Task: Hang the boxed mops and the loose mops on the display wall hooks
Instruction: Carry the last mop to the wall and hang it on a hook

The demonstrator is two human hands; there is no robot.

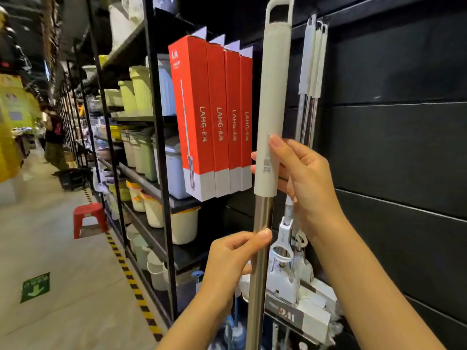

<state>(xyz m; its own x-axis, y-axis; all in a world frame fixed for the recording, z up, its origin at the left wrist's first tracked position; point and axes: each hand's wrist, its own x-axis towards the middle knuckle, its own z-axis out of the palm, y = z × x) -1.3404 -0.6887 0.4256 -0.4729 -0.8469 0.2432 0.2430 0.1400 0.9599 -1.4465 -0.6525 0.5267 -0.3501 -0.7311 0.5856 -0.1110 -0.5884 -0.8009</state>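
I hold a loose mop (274, 102) upright in front of the dark display wall (394, 147). Its cream grip has a hanging loop at the top and a steel pole below. My right hand (300, 178) grips the lower part of the cream grip. My left hand (235, 258) pinches the steel pole further down. Several red boxed mops (214, 117) hang in a row just left of the pole. Other loose mops (312, 72) hang on the wall behind my right hand, their white heads (298, 281) low down.
A black metal rack (159, 137) with buckets and bins stands left of the boxes. A red stool (89, 218) sits on the aisle floor beside the yellow-black floor tape (131, 276). A person (54, 137) stands far down the aisle.
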